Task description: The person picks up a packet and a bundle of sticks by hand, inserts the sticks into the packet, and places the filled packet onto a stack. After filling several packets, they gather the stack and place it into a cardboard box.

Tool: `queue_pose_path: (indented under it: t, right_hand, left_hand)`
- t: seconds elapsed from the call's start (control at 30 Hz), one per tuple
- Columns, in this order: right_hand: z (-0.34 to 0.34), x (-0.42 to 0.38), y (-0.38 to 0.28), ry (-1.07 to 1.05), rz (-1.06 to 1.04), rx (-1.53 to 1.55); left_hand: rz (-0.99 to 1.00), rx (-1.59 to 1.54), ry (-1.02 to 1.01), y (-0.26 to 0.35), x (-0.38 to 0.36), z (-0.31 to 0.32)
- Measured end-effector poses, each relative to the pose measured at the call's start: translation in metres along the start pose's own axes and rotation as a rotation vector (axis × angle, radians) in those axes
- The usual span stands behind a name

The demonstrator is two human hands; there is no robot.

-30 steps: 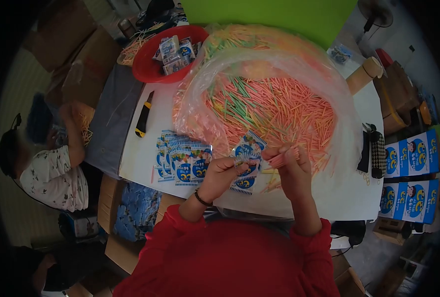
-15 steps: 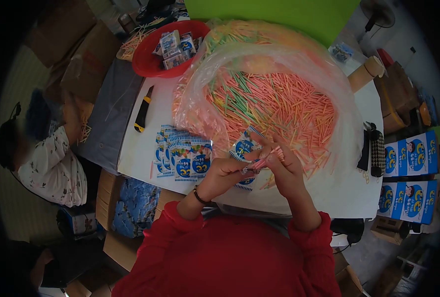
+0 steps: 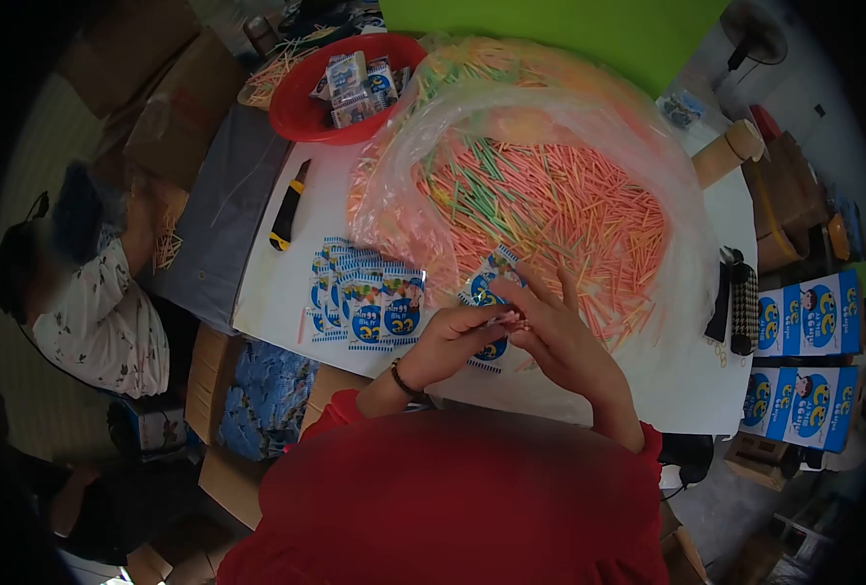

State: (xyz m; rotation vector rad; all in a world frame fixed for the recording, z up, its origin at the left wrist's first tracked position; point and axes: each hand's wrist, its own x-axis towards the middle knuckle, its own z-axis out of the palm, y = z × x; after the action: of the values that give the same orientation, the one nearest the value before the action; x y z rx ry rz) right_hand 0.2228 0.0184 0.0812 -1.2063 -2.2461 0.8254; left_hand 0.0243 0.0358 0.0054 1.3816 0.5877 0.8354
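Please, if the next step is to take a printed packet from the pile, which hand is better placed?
Left, most likely: the left hand is close beside the packet pile, while the right hand is farther off, nearer the open bag. But both hands seem busy at one small item.

Bag (image 3: 413, 210): clear plastic, glossy, wrinkled; bowl (image 3: 293, 109): red plastic, smooth; desk (image 3: 277, 283): white, smooth surface; cutter (image 3: 285, 214): metal blade, plastic handle; carton (image 3: 209, 385): brown cardboard, matt
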Motion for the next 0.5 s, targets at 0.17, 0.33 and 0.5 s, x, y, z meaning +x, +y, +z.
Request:
queue_pose_path:
  t: [0.17,0.33,0.5]
  right_hand:
    - [-0.015,-0.002,0.011,0.177,-0.039,0.275]
    - [0.000,0.007,0.008,0.333,-0.073,0.774]
    - [0.017,0.008,0.014,0.260,-0.067,0.068]
  left_hand:
    - [-0.047,0.021,-0.027,0.002,0.007,-0.003]
    - [-0.010,0.004,-0.039,0.001,0.011,0.004]
    - [0.028,0.045,-0.016,0.000,0.007,0.004]
